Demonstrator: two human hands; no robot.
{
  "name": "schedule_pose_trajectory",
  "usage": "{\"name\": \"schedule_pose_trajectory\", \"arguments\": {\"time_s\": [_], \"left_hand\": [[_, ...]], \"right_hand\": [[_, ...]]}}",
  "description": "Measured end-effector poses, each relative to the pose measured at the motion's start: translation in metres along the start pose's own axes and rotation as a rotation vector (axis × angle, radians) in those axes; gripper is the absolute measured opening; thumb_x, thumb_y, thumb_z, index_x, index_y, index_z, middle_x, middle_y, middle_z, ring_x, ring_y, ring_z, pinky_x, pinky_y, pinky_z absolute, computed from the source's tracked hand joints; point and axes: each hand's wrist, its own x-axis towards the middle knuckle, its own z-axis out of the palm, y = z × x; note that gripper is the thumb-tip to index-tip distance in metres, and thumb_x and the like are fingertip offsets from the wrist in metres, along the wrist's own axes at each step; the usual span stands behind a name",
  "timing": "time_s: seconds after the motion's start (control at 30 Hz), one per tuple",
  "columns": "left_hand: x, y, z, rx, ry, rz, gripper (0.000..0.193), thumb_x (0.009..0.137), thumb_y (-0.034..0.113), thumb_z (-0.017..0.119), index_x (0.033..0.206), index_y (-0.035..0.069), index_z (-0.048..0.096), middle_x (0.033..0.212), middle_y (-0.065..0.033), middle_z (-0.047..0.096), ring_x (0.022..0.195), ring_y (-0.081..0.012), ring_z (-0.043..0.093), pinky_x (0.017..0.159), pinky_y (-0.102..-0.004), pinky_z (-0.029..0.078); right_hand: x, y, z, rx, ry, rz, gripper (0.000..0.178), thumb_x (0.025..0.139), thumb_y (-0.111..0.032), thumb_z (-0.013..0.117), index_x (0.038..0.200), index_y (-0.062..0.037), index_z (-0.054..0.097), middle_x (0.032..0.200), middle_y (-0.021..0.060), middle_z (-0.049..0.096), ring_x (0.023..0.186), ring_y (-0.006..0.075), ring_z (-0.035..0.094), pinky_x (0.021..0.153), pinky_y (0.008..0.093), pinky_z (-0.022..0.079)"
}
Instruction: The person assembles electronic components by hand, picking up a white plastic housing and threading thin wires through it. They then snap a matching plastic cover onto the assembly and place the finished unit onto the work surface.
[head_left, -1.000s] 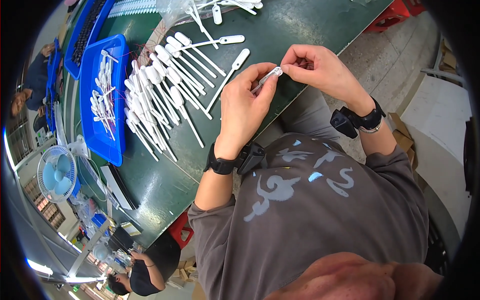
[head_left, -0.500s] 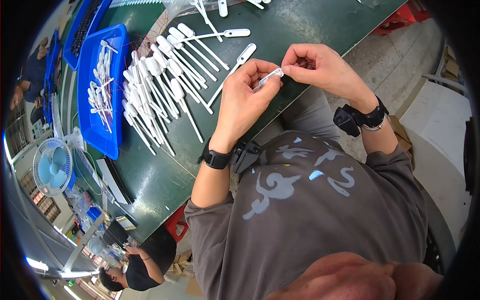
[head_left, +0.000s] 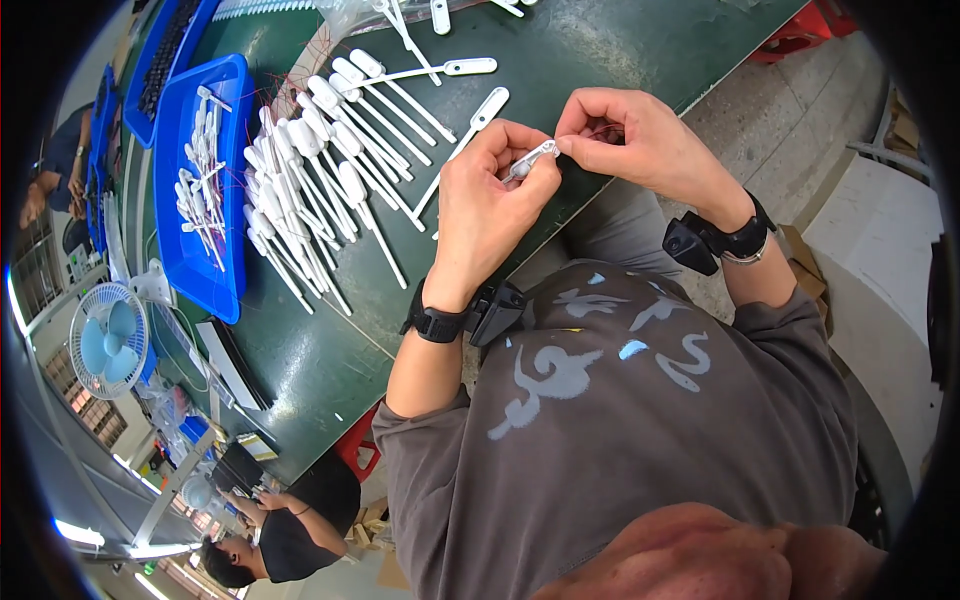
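Note:
My left hand (head_left: 492, 195) pinches a small white plastic housing (head_left: 530, 160) with an oblong hollow, its end pointing right. At that end the thumb and forefinger of my right hand (head_left: 635, 140) are pressed together, with thin dark-red wires (head_left: 606, 132) in its curled fingers. Whether the wires join the housing is hidden by my fingertips. Left of my hands, many white long-stemmed plastic parts (head_left: 305, 135) lie in a heap on the green table (head_left: 350, 370). One long white piece (head_left: 488, 108) with an oblong opening lies just beyond my left hand.
A blue tray (head_left: 236, 255) on the left holds smaller white parts with wires. Another blue bin (head_left: 142, 110) with dark pieces stands beyond it. A fan (head_left: 108, 340) stands at the far left. A co-worker (head_left: 300, 520) sits at the lower left; a red stool (head_left: 358, 450) is by the table edge.
Both hands have shifted very slightly left, still meeting at the white housing. The co-worker at lower left has moved their arms.

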Motion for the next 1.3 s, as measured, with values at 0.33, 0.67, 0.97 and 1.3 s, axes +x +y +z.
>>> {"name": "schedule_pose_trajectory", "arguments": {"time_s": [0.33,0.67,0.97,1.3], "left_hand": [[0.0,0.002,0.002,0.044,0.021,-0.039,0.013,0.092,0.008,0.066,0.098,-0.002,0.064,0.081,-0.001,0.067,0.073,-0.0027,0.058,0.064,-0.0181,0.042],[0.003,-0.001,0.001,0.018,0.012,-0.075,0.013,0.084,0.011,0.066,0.085,0.0,0.059,0.067,-0.0005,0.06,0.061,-0.0054,0.049,0.058,-0.0233,0.039],[0.0,0.001,-0.004,0.047,0.04,0.122,0.013,0.086,0.013,0.069,0.091,0.002,0.067,0.071,-0.0068,0.067,0.06,-0.0143,0.058,0.059,-0.03,0.047],[0.019,0.004,-0.032,0.939,0.353,0.489,0.012,0.087,0.015,0.075,0.094,0.006,0.071,0.089,-0.008,0.07,0.082,-0.0278,0.064,0.072,-0.0371,0.052]], "right_hand": [[0.001,0.005,0.0,-0.006,-0.036,-0.026,0.014,0.094,-0.012,0.066,0.088,-0.0008,0.061,0.077,-0.0052,0.055,0.071,0.0023,0.048,0.064,0.0208,0.041],[0.003,0.008,0.005,0.004,-0.062,-0.021,0.014,0.092,-0.011,0.067,0.086,-0.0013,0.059,0.078,-0.0051,0.054,0.071,0.0029,0.047,0.065,0.0209,0.04],[0.0,0.006,0.004,-0.065,-0.003,-0.038,0.012,0.091,-0.01,0.066,0.086,-0.0018,0.058,0.077,-0.0056,0.053,0.07,0.0028,0.045,0.063,0.021,0.039],[-0.008,0.016,-0.025,0.014,0.119,0.046,0.012,0.095,-0.012,0.064,0.089,-0.0027,0.059,0.076,-0.0078,0.048,0.069,0.0007,0.041,0.061,0.0201,0.035]]}}
